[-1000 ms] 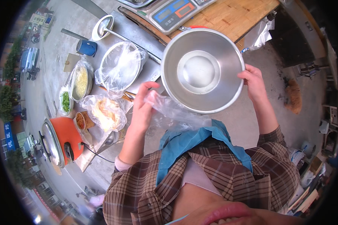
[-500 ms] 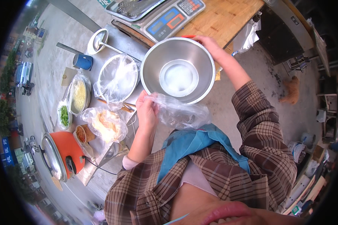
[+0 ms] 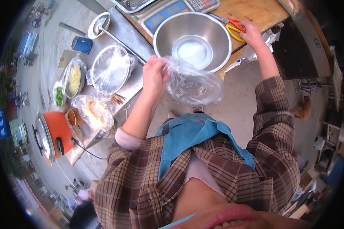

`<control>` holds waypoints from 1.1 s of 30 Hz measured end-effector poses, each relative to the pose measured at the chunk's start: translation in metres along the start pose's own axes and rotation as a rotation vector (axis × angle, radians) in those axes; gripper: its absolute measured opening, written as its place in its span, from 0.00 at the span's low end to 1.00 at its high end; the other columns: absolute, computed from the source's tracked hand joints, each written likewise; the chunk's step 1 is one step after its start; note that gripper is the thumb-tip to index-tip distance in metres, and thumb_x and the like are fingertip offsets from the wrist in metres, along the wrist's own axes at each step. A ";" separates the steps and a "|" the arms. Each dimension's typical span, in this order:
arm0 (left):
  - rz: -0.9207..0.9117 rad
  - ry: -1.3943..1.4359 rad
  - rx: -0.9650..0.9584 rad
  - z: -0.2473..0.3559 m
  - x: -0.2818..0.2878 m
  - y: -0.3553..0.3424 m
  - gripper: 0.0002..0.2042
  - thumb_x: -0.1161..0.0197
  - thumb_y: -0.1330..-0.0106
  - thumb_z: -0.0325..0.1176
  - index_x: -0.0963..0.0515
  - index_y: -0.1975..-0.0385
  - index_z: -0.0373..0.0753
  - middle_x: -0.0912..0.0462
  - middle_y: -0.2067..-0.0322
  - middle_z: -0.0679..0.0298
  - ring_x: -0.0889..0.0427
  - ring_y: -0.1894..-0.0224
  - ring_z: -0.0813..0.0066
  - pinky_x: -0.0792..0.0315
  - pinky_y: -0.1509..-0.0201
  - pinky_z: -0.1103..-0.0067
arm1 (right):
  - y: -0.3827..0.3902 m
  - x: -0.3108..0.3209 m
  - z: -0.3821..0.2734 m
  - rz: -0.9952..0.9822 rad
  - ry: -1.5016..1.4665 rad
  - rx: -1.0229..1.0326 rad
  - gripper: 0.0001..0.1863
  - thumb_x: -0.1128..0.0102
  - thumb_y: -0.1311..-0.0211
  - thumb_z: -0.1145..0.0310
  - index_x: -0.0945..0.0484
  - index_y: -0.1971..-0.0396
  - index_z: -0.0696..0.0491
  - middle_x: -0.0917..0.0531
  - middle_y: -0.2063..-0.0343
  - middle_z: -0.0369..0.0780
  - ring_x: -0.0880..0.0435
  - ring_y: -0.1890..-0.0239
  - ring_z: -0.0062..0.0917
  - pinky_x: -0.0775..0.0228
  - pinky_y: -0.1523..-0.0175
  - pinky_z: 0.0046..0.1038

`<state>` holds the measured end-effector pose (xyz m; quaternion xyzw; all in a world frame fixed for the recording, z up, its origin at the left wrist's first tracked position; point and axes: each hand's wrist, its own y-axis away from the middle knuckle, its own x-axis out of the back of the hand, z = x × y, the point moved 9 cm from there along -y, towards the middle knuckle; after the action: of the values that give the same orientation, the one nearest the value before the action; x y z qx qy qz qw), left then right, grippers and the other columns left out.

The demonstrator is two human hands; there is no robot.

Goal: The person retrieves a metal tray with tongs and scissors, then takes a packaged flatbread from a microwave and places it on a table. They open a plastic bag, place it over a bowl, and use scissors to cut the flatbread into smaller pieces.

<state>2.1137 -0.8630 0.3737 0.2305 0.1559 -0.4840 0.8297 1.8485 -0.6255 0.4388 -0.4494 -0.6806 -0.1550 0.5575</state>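
My left hand [image 3: 154,76], closed on a crumpled clear plastic bag [image 3: 193,86], is just below the left side of a large steel bowl [image 3: 212,45]. The bowl sits at the front of the digital scale [image 3: 168,13] on the wooden table [image 3: 260,11]. My right hand [image 3: 252,35] has its fingers closed on scissor-like tools with red and yellow handles [image 3: 231,26] beside the bowl; whether it holds one or both pairs I cannot tell.
A metal side table [image 3: 133,89] holds a ladle [image 3: 99,26], blue mug [image 3: 81,44], bagged bowls [image 3: 109,68], greens [image 3: 58,95], cups and an orange cooker [image 3: 57,135] with a cable. A steel tray [image 3: 130,4] is behind; a brown dog [image 3: 302,108] is at right.
My right hand left the bowl's rim and moved up-right onto the red and yellow handles. The bowl now rests at the table. My left hand and bag rose in the picture.
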 end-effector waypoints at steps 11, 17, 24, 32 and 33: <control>0.053 -0.012 -0.189 0.052 -0.051 0.032 0.08 0.52 0.33 0.36 0.32 0.66 0.39 0.31 0.79 0.70 0.35 0.83 0.86 0.44 0.84 0.90 | 0.105 0.049 -0.166 -0.171 -0.546 0.282 0.14 0.39 0.51 0.73 0.23 0.61 0.58 0.21 0.69 0.36 0.23 0.66 0.22 0.31 0.59 0.24; 0.100 0.024 -0.303 0.092 -0.049 0.004 0.05 0.46 0.37 0.31 0.32 0.66 0.40 0.28 0.78 0.68 0.33 0.81 0.86 0.41 0.80 0.88 | 0.037 0.049 -0.104 -0.095 -1.003 -0.272 0.12 0.47 0.46 0.80 0.24 0.60 0.60 0.20 0.65 0.37 0.21 0.65 0.21 0.28 0.60 0.22; 0.102 0.101 -0.257 0.055 -0.015 -0.054 0.02 0.42 0.41 0.26 0.28 0.74 0.41 0.24 0.75 0.69 0.28 0.75 0.81 0.35 0.72 0.84 | -0.034 -0.011 -0.095 -0.380 -1.850 -0.321 0.11 0.45 0.44 0.75 0.25 0.61 0.61 0.21 0.66 0.36 0.22 0.67 0.20 0.30 0.61 0.20; 0.258 -0.315 -0.254 0.042 -0.020 -0.081 0.13 0.38 0.41 0.39 0.27 0.83 0.40 0.33 0.88 0.73 0.40 0.87 0.85 0.48 0.84 0.84 | -0.082 -0.016 -0.073 -0.166 -0.397 -0.019 0.17 0.38 0.46 0.57 0.22 0.78 0.58 0.20 0.78 0.32 0.23 0.74 0.19 0.34 0.67 0.25; 0.299 -0.392 -0.208 0.038 -0.018 -0.083 0.13 0.38 0.40 0.40 0.26 0.82 0.39 0.32 0.87 0.73 0.40 0.87 0.85 0.47 0.84 0.84 | -0.086 -0.018 -0.074 -0.177 -0.245 -0.002 0.18 0.38 0.47 0.56 0.22 0.77 0.58 0.20 0.78 0.33 0.23 0.73 0.21 0.33 0.66 0.26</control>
<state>2.0338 -0.9058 0.3950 0.0665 0.0052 -0.3729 0.9255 1.8265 -0.7333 0.4724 -0.4039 -0.7803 -0.1484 0.4538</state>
